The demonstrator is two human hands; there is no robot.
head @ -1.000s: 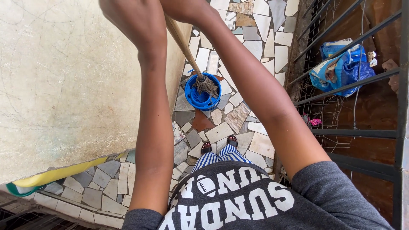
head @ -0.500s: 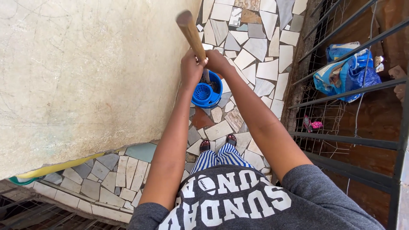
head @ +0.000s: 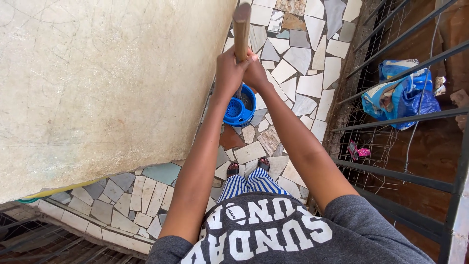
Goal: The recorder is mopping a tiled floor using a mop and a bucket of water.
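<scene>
Both hands grip a wooden mop handle (head: pixel 241 29); the left hand (head: pixel 227 71) and right hand (head: pixel 255 72) wrap tight around it, touching; its lower end goes into the blue bucket (head: pixel 238 111) on the tiled floor (head: pixel 298 88); likely stiff, light, best held high

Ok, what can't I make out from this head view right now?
- Lower end of the wooden handle: hidden behind the left hand and right hand.
- Its top: cut off by the frame's upper edge.
- Inside of the blue bucket: partly covered by the hands and wrists.
- Contents of the blue bag: behind the metal railing.
</scene>
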